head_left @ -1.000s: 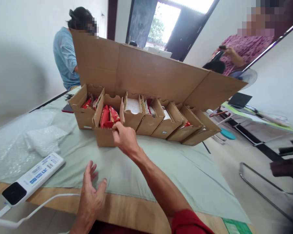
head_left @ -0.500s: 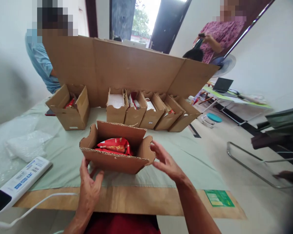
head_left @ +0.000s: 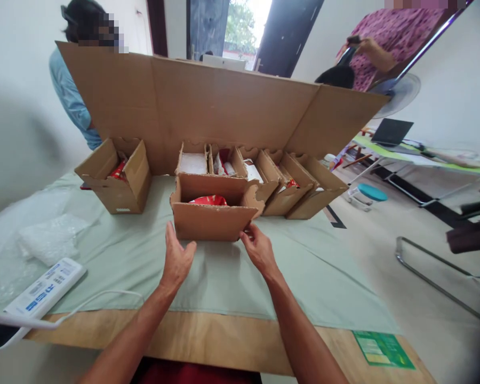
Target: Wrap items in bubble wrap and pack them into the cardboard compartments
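Observation:
A small open cardboard box (head_left: 214, 224) stands in front of a row of similar boxes, its long side facing me. Inside it, part of a red packet (head_left: 210, 201) shows above the front wall. My left hand (head_left: 178, 258) is at the box's lower left corner with thumb and fingers apart; whether it touches the cardboard I cannot tell. At the lower right corner, my right hand (head_left: 260, 248) has its fingers bent against the box edge and holds it there.
Behind are several open cardboard boxes (head_left: 300, 186) and a tall cardboard panel (head_left: 232, 106). Another box (head_left: 114, 194) stands at left, near bubble wrap (head_left: 50, 229) and a white power strip (head_left: 48, 288) with a cable. Two people are beyond the panel. A green card (head_left: 384, 349) lies at the front edge.
The box with the red packet has moved away from me and slightly right, up to the row. Both hands have moved forward with it; the right has shifted to its lower corner.

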{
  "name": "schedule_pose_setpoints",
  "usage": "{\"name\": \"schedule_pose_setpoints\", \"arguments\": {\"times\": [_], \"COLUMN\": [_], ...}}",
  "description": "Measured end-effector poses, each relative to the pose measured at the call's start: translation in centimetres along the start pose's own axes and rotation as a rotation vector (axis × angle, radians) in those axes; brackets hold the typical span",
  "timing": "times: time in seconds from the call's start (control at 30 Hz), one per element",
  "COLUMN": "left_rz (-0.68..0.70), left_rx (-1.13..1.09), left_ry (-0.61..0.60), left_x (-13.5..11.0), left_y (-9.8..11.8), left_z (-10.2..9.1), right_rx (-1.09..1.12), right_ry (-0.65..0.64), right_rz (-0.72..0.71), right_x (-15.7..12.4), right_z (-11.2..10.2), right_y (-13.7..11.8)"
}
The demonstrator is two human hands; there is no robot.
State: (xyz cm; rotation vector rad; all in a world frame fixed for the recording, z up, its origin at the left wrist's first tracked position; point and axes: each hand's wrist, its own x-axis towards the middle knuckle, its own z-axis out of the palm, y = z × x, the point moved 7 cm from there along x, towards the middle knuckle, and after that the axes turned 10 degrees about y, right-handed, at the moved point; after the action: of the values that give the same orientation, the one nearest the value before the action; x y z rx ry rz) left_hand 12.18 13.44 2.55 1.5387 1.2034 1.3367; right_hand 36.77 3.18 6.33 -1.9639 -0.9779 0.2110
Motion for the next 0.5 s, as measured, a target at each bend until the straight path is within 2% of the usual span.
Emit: {"name": "schedule_pose_setpoints", "arguments": {"times": [0.07,0.13,0.23,0.3,0.37,0.5], "left_rz": [-0.028,0.034,0.188,0.232,0.262,0.276], "left_rx": [0.068,0.164,0.345,0.453,0.506,0.450], "left_ry": [0.023,0.001,-0.173,-0.310,-0.394,-0.377], "left_x": [-0.8,-2.5,-6.4,-8.7,-10.1,-10.3], "left_y": [-0.7,-0.9,-0.8,-1.1,-1.3,-1.6], "left_z": [-1.3,-3.3,-5.2,-5.6,-5.7,-5.8], "right_rx": [-0.138,-0.179,-0.117,-0.063,-0.023,-0.016], "right_ry": [-0.043,-0.125,-0.303,-0.433,-0.535,-0.663], "right_rz": [0.000,-0.012,-0.088,-0.188,-0.310,-0.583], "right_x": [-1.7,-3.7,-6.0,-6.9,-7.4,-7.6], "right_z": [-0.4,0.0,2.7,5.9,9.7,18.9], "right_y": [0.7,1.1,-0.4,-3.1,-7.0,-16.3]}}
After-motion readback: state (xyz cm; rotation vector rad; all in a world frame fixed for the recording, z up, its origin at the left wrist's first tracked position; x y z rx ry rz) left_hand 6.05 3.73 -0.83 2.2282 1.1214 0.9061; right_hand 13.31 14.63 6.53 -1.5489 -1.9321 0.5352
